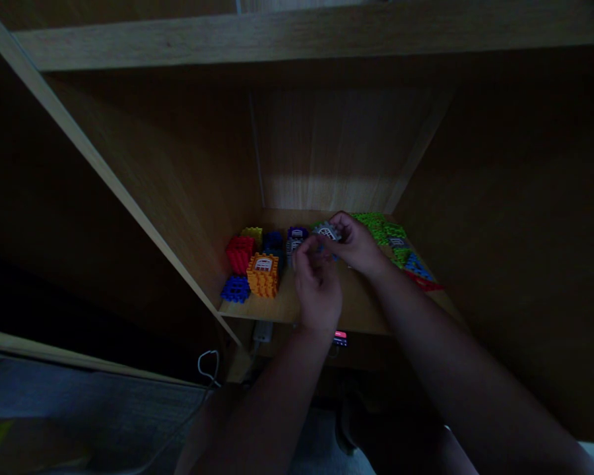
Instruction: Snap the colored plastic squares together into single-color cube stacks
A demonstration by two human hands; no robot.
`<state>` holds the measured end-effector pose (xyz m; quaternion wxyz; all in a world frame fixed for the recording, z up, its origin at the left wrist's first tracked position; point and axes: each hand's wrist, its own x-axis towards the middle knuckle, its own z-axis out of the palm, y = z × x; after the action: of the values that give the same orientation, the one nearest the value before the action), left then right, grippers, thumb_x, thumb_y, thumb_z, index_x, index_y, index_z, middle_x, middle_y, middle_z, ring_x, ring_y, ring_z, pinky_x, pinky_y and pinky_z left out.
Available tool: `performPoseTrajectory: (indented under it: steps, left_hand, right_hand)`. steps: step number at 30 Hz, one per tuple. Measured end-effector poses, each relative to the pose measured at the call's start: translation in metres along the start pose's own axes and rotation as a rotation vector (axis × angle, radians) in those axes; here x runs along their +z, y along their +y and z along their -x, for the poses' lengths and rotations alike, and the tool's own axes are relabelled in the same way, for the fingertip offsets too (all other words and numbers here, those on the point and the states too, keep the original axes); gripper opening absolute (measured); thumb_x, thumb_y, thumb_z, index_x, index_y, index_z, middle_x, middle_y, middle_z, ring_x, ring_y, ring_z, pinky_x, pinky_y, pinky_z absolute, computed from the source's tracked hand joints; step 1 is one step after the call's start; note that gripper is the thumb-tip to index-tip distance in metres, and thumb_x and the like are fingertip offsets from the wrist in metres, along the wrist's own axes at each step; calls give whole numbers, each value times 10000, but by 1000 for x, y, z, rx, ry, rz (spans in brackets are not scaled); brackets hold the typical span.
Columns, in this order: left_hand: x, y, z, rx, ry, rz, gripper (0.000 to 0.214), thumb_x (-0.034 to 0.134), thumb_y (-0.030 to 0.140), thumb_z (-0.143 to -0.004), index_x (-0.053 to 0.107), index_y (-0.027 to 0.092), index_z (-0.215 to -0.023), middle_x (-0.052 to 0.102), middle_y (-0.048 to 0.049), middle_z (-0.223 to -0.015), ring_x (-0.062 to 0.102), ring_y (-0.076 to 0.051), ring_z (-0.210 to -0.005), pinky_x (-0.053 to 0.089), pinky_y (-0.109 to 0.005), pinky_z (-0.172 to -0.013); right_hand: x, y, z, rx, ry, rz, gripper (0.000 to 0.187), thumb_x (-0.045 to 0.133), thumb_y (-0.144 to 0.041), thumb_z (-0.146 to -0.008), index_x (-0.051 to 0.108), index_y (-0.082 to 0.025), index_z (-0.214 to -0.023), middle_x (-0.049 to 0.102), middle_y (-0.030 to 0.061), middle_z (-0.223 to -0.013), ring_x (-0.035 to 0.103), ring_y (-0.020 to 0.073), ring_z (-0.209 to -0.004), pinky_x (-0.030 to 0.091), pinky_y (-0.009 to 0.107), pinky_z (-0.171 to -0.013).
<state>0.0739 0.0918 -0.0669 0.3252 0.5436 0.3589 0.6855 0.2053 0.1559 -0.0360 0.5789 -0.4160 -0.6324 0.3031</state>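
Both my hands meet over a small wooden shelf board point(361, 310) inside a dark cabinet. My right hand point(359, 245) pinches a grey toy building piece point(327, 231) with a window pattern. My left hand point(317, 285) has its fingers curled up against the same piece, where a bit of blue plastic shows. To the left stand an orange block cube point(263, 274), a red block point(240, 254), a flat blue piece point(235, 289), a yellow piece point(253, 233) and a purple piece point(297, 234).
A heap of green, blue and red flat pieces point(396, 247) lies at the board's right. Wooden side walls and a shelf above close the space in. Below the board hang a white plug point(262, 331), a cable point(205, 369) and a small lit display point(340, 338).
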Motion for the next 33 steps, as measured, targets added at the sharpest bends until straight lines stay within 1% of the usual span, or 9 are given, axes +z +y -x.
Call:
performPoseTrajectory:
  steps: [3, 7, 10, 15, 19, 22, 24, 29, 33]
  left_hand:
    - [0, 0, -1, 13, -46, -36, 334, 583, 400, -1094, 602, 214, -1370, 655, -153, -1409, 655, -251, -1300, 559, -441, -1104]
    - [1, -5, 0, -45, -18, 16, 423, 607, 426, -1087, 558, 220, -1454, 644, -150, -1448, 654, -246, -1324, 528, -443, -1159]
    - [0, -5, 1, -51, 19, 30, 419, 601, 438, -1093, 564, 232, -1457, 640, -143, -1459, 650, -250, -1340, 527, -442, -1163]
    - [-3, 0, 2, -32, 62, 18, 380, 551, 418, -1118, 581, 233, -1448, 656, -139, -1416, 678, -239, -1274, 553, -441, -1127]
    - [-5, 3, 3, -4, 60, -25, 358, 517, 399, -1132, 588, 230, -1438, 655, -134, -1397, 663, -238, -1293, 538, -441, -1143]
    - [-5, 3, 2, -2, 73, -29, 332, 505, 397, -1136, 605, 228, -1404, 665, -122, -1369, 655, -237, -1294, 526, -444, -1150]
    - [-5, 3, 1, -19, 95, 12, 315, 514, 406, -1133, 604, 229, -1378, 677, -118, -1355, 669, -231, -1260, 543, -435, -1119]
    - [-3, 5, 3, -38, 92, 63, 308, 537, 438, -1122, 576, 216, -1331, 700, -123, -1291, 706, -222, -1167, 582, -404, -1032]
    - [-4, 9, 4, -4, 29, -27, 333, 536, 442, -1120, 580, 221, -1365, 683, -128, -1313, 685, -234, -1217, 555, -426, -1085]
  right_hand:
    - [1, 5, 1, -21, -85, 14, 451, 984, -469, -713, 629, -253, -889, 614, -45, -777, 519, 140, -686, 413, 266, -612]
    - [0, 2, 3, -25, -236, 32, 406, 948, -496, -765, 735, -250, -1008, 671, -9, -856, 565, 158, -728, 466, 283, -650]
    - [-3, -6, 3, -108, -310, 91, 405, 919, -484, -814, 804, -278, -1143, 704, 40, -1030, 612, 180, -825, 515, 308, -710]
    - [-9, -18, 2, -221, -322, 129, 296, 893, -444, -871, 852, -364, -1152, 678, 75, -1331, 643, 272, -1234, 563, 432, -1009]
    - [-7, -22, 4, -142, -360, 11, 285, 923, -449, -840, 849, -355, -1099, 645, 53, -1522, 615, 297, -1388, 522, 497, -1148]
    - [-4, -19, 6, -78, -374, -81, 314, 940, -445, -815, 831, -320, -1081, 682, 62, -1495, 647, 293, -1368, 546, 481, -1126]
    - [-2, -16, 6, -50, -360, -113, 345, 963, -432, -783, 820, -300, -1068, 716, 69, -1438, 698, 276, -1278, 579, 449, -1073]
    - [-1, -10, 4, -2, -268, -150, 458, 1003, -394, -733, 781, -273, -1115, 798, 48, -1089, 748, 209, -967, 615, 368, -903]
    - [0, -8, 3, 25, -209, -170, 601, 1011, -427, -709, 749, -287, -1232, 792, 46, -1112, 738, 204, -950, 613, 359, -878]
